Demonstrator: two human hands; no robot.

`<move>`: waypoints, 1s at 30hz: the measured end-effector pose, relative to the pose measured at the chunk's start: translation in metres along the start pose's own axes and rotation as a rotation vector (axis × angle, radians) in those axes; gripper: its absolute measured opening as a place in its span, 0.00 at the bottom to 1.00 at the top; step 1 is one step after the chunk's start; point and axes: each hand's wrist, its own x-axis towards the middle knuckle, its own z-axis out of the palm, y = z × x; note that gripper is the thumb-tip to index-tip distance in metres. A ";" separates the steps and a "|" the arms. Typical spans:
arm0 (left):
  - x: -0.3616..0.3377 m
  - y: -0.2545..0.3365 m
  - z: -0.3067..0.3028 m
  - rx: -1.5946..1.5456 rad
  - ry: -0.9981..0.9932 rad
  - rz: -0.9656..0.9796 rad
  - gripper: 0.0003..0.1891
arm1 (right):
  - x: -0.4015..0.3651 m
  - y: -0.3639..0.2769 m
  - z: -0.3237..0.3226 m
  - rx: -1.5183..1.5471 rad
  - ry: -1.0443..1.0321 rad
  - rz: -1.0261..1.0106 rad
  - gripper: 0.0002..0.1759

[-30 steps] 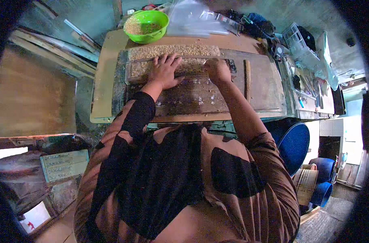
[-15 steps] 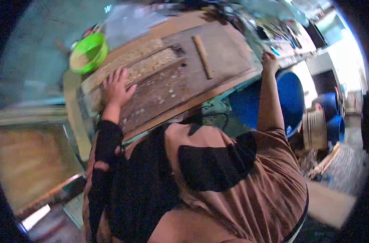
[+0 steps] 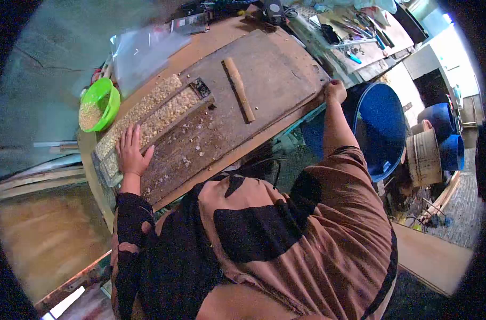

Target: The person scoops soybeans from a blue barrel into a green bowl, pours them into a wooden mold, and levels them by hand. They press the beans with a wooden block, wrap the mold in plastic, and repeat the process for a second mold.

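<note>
On the nut slab (image 3: 159, 113) the left hand (image 3: 131, 153) lies spread; right hand (image 3: 334, 90) grips the board (image 3: 275, 80) edge.

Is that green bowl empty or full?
Partly full: the green bowl holds a pale grainy heap in its bottom, with bare green wall above it.

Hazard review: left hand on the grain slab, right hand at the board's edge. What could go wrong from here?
1. The left hand lies flat on the grain slab near one end of the wooden board; a push might crack the slab or slide it off.
2. The right hand is at the board's other edge; if the board shifts, the loose wooden stick could roll toward the blue drum.
</note>
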 end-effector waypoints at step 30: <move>-0.059 -0.106 0.055 -0.249 0.609 -0.772 0.28 | -0.193 -0.208 0.051 0.407 -1.016 -0.546 0.28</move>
